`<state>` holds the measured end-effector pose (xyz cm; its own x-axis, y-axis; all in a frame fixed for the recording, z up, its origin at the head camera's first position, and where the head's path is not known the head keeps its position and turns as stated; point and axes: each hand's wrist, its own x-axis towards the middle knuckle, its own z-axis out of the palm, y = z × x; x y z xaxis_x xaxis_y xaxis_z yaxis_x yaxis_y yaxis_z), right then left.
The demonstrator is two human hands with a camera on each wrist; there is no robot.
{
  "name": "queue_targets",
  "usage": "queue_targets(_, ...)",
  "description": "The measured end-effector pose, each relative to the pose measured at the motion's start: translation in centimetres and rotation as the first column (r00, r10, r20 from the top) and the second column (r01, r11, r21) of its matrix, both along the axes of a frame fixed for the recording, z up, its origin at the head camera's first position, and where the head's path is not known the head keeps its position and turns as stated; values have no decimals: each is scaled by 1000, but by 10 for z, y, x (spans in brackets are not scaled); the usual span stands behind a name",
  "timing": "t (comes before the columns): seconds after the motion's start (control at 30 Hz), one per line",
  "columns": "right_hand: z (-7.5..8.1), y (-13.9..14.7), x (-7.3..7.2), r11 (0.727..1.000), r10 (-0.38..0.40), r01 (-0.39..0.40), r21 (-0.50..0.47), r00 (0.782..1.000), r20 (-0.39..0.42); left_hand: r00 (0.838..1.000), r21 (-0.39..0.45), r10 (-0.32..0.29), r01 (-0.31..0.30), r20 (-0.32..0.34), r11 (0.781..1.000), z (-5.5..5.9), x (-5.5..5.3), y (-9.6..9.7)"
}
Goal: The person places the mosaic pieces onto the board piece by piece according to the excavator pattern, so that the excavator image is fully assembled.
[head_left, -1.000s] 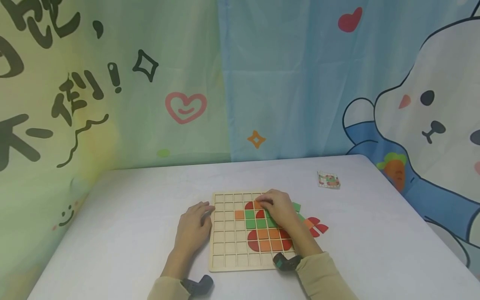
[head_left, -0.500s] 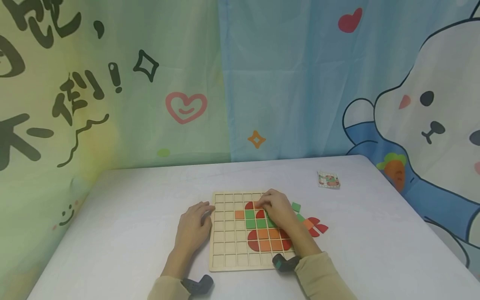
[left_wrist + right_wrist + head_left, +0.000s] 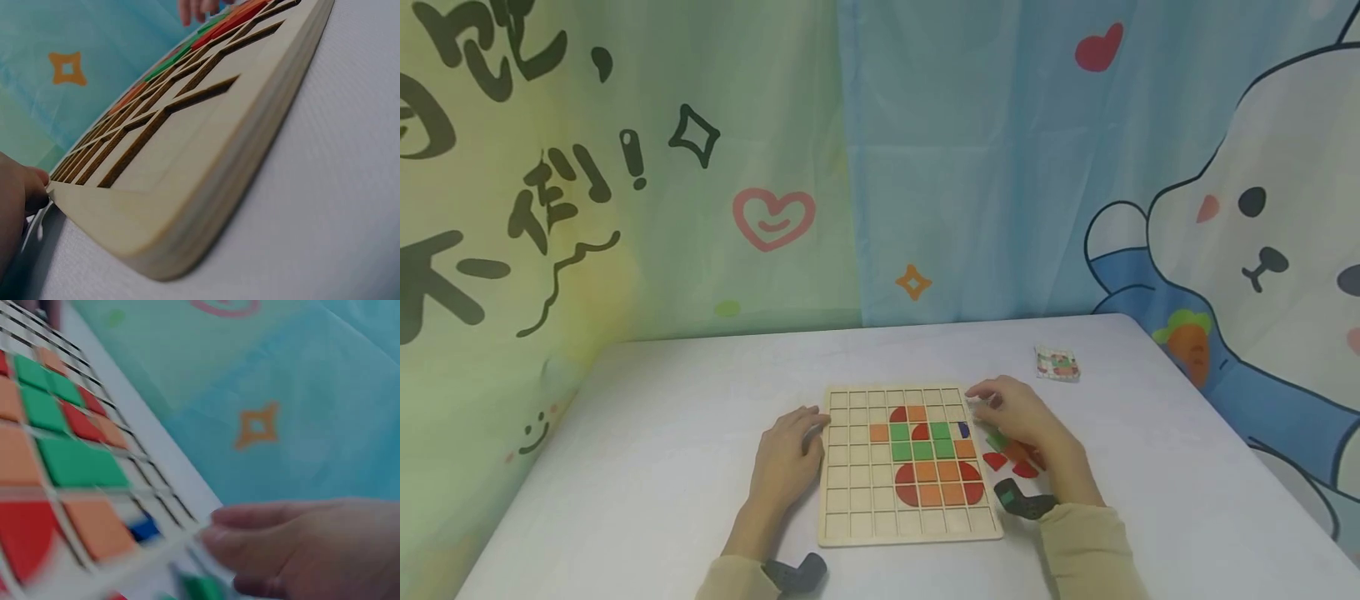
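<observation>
A pale wooden grid board [image 3: 850, 500] lies on the table, with red, green and orange tiles set in its cells. A blue piece [image 3: 964, 430] sits near its right edge. The left hand [image 3: 787, 454] rests at the board's left edge, its fingertips touching the rim in the left wrist view. Just off the board's right edge, the right hand [image 3: 1018, 412] hovers over loose tiles, fingers loosely bent, with nothing visible between them. Beneath it lie a green tile [image 3: 997, 442] and red quarter-round tiles [image 3: 995, 461]; the hand hides some of the pile.
A small printed picture card [image 3: 1057, 364] lies at the table's back right. The white tabletop [image 3: 700, 400] extends around the board. Behind it hangs a printed curtain [image 3: 970, 167]. A dark wrist device [image 3: 1022, 500] sits on each wrist.
The right hand has left the orange tile in the upper row, which now lies in its cell, and has moved right to the loose tiles. The left hand has stayed put.
</observation>
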<state>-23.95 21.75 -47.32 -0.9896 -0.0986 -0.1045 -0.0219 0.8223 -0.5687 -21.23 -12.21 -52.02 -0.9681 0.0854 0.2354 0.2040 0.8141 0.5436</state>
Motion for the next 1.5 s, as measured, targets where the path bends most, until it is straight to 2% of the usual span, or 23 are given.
queue_targets(0.1, -1, 20, 3, 999, -21, 17, 37, 994, 104, 1000, 1, 2, -2, 0, 1000, 0, 0, -1)
queue_targets(0.23, -1, 38, 10, 998, 5, -15, 54, 983, 185, 1000, 6, 3, -3, 7, 1000, 1, 1, -1)
queue_targets(0.4, 1, 43, 16, 992, 47, -76, 105, 966, 254, 1000, 0, -3, 3, -9, 1000, 0, 0, 0)
queue_targets(0.5, 1, 42, 16, 990, 45, -76, 119, 967, 249, 1000, 2, -5, 6, -15, 1000, -1, 0, 0)
queue_targets(0.7, -2, 39, 14, 996, 26, -44, 77, 974, 223, 1000, -6, 0, 0, -15, 1000, -3, 0, 0)
queue_targets(0.97, 12, 23, 20, 983, 71, -113, 142, 960, 272, 1000, -9, -3, 3, 10, 1000, 1, 0, 1)
queue_targets(1.13, 9, 15, 17, 986, 63, -97, 136, 970, 235, 1000, -12, -3, 3, 11, 1000, 2, 0, 0)
queue_targets(1.3, -1, 22, 13, 994, 25, -46, 100, 979, 202, 1000, -13, -6, 6, 19, 1000, 2, 0, 0)
queue_targets(1.5, -4, 24, 10, 999, 33, -38, 37, 991, 128, 1000, -11, -8, 8, 9, 1000, 2, 0, 0)
